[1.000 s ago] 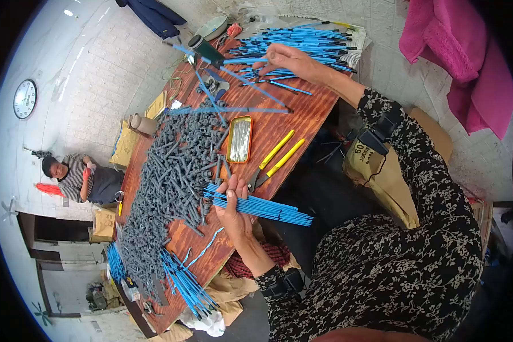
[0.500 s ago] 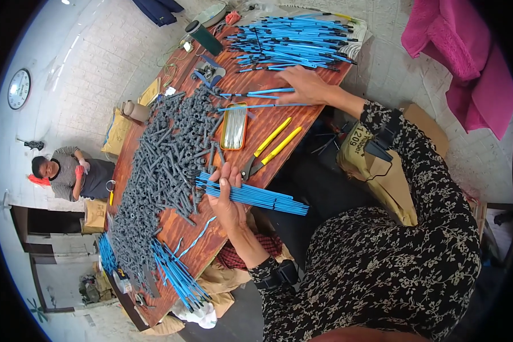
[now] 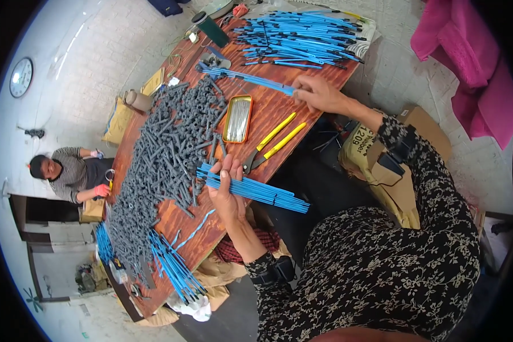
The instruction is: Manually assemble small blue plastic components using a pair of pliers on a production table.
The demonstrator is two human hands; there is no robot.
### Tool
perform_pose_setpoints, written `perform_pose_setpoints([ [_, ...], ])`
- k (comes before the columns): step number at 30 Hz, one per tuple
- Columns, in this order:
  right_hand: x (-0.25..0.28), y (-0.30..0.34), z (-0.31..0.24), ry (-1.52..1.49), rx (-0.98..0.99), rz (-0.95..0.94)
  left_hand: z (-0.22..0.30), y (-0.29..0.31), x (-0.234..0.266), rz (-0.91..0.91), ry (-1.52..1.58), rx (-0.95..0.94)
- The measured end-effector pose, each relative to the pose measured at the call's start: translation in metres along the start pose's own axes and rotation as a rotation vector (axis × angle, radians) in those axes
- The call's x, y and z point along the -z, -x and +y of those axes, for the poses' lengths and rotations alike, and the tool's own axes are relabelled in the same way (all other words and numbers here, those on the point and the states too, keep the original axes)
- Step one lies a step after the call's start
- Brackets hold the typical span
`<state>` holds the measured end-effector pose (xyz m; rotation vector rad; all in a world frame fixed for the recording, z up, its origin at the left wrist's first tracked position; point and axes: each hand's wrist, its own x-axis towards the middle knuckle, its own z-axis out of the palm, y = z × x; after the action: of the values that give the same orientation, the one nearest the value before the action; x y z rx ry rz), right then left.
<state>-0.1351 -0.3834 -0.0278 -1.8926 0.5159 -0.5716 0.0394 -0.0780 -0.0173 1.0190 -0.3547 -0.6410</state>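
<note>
My left hand (image 3: 228,185), palm up, is closed round a bundle of thin blue rods (image 3: 268,192) banded with a dark tie, over the table's near edge. Farther right, my right hand (image 3: 316,94) pinches the near ends of a few blue rods (image 3: 251,78) with dark fittings. Their far ends reach over the table toward a blue-handled tool. Between my hands lie an open tin (image 3: 237,118) of thin silvery pins or wires and a cutting tool with yellow handles (image 3: 279,137). A large heap of dark grey tubular pieces (image 3: 165,142) lies beyond my left hand.
Many blue rods with black ends (image 3: 302,37) are piled at the table's far right, near a green tumbler (image 3: 211,28). More blue rods (image 3: 174,268) and a twisted blue strip (image 3: 196,229) lie at left. Across the table stands a person in a striped top (image 3: 68,174).
My right hand has closed on a few blue rods and lifted them, swinging their far ends up from beside the tin. My left hand still grips its bundle. The other person's gloved hand has lowered toward the table.
</note>
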Motion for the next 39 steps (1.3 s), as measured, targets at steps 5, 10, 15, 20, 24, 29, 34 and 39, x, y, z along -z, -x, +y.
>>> perform_pose_setpoints([
  [5, -0.015, 0.053, -0.044, -0.039, 0.133, -0.249, 0.003, -0.001, -0.01, -0.006, 0.032, -0.004],
  [10, -0.043, 0.066, -0.046, -0.01, 0.384, -0.201, -0.001, -0.002, -0.005, -0.016, 0.057, -0.007],
  [15, -0.038, 0.068, -0.061, 0.007, 0.441, -0.135, -0.001, -0.001, 0.005, -0.013, 0.151, -0.047],
  [20, -0.029, 0.073, -0.066, 0.091, 0.451, -0.104, -0.001, -0.004, 0.01, 0.037, 0.164, -0.067],
  [24, -0.039, 0.081, -0.062, 0.179, 0.4, -0.08, -0.005, -0.002, 0.006, -0.018, 0.156, -0.128],
  [29, -0.063, 0.084, -0.057, 0.311, 0.48, -0.021, 0.001, -0.002, -0.001, 0.057, 0.15, -0.123],
  [34, -0.072, 0.08, -0.057, 0.3, 0.568, 0.107, 0.003, -0.004, 0.004, 0.107, 0.158, -0.056],
  [39, -0.075, 0.086, -0.057, 0.292, 0.602, 0.124, -0.002, -0.009, 0.021, 0.133, 0.225, -0.009],
])
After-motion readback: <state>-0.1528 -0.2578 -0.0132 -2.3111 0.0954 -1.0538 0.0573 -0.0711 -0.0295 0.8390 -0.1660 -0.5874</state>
